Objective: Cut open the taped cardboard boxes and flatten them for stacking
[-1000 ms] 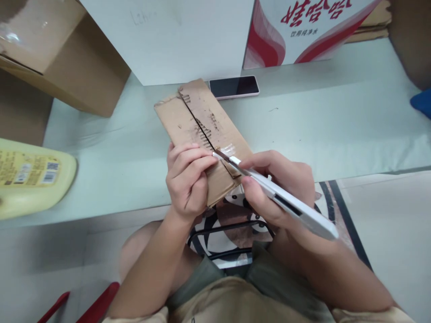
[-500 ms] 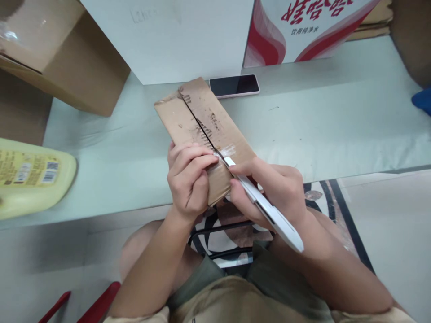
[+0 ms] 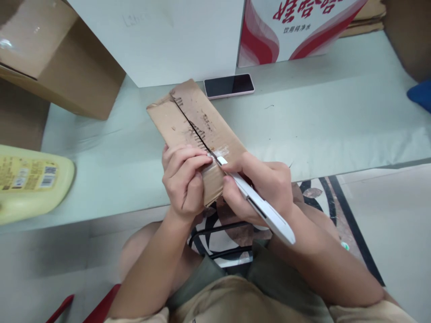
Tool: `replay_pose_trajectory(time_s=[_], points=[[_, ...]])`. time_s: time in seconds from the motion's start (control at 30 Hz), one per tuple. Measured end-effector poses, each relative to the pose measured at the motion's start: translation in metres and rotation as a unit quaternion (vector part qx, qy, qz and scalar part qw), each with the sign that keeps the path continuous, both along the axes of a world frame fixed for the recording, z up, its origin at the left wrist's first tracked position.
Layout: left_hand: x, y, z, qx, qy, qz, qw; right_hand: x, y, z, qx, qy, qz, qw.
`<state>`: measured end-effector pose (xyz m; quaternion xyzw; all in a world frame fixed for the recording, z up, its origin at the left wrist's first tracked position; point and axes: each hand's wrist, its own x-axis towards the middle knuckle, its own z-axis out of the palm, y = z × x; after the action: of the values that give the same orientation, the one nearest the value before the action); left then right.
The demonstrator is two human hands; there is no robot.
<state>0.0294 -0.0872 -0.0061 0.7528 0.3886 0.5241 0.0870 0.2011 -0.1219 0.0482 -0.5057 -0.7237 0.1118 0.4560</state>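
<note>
A flat brown cardboard box lies on the pale green table, its near end hanging over the table's front edge. A taped seam runs along its top. My left hand grips the near end of the box, fingers curled over it. My right hand is closed round a white utility knife. The knife's blade tip rests in the seam, right next to my left fingertips.
A dark phone lies just behind the box. A white box and a red-and-white carton stand at the back. A brown carton sits at the back left, a yellow bottle at the left edge, something blue at the right.
My right hand has slid the knife forward along the seam, so the blade tip sits deeper in it. My left hand keeps its grip on the box. The view has shifted slightly.
</note>
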Motion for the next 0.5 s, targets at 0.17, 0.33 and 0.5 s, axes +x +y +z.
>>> replay_pose_trajectory(time_s=[0.17,0.33,0.5], points=[[0.0015,-0.0017,-0.0008,0.011,-0.002,0.001,1.000,0.0048,-0.0036,0.0060,0.021,-0.001,0.000,1.000],[0.0015,-0.0030,-0.0012,0.005,0.005,-0.004,1.000,0.0087,-0.0057,0.0079,0.030,-0.026,-0.007,0.999],[0.0006,-0.0034,-0.0004,0.000,0.013,-0.009,1.000,0.0083,-0.0048,0.0069,0.007,-0.014,0.001,1.000]])
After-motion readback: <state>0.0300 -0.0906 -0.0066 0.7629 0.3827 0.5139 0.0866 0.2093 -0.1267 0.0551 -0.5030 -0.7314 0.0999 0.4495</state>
